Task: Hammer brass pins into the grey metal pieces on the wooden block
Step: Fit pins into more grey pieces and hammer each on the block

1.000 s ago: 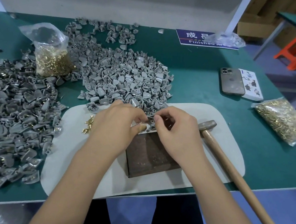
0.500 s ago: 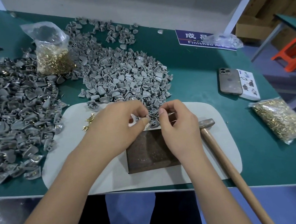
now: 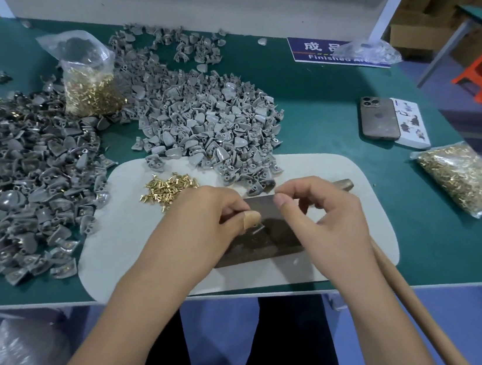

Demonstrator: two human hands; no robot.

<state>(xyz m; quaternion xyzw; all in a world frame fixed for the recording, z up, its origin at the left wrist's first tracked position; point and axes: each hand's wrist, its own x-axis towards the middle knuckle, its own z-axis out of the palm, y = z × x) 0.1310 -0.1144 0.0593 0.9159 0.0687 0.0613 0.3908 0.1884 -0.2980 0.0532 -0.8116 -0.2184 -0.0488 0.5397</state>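
My own hands cover much of the dark brown wooden block (image 3: 259, 241), so only its middle strip and lower edge show, and whatever small grey piece sits under my left thumb is mostly hidden; a pale sliver pokes out beneath the thumb tip, too small for me to say what it is. The hammer's dull metal head (image 3: 344, 184) peeks out past my right knuckles, and its long wooden handle (image 3: 415, 306) runs off the bottom edge behind my right forearm. My left hand (image 3: 204, 217) rests over the block's left part with fingers curled and the thumb, wrapped in a tan plaster, pressed down on that hidden piece. My right hand (image 3: 320, 214) hovers over the block's right part, fingers bent, forefinger and thumb drawn close together; I cannot tell whether a pin sits between them. The block lies on a pale grey rounded mat (image 3: 114, 254) on the green tabletop (image 3: 333, 127). Loose small brass pins (image 3: 170, 187) lie scattered on the mat just beyond my left hand, and a heap of light grey metal pieces (image 3: 213, 124) spills onto the mat's far edge.
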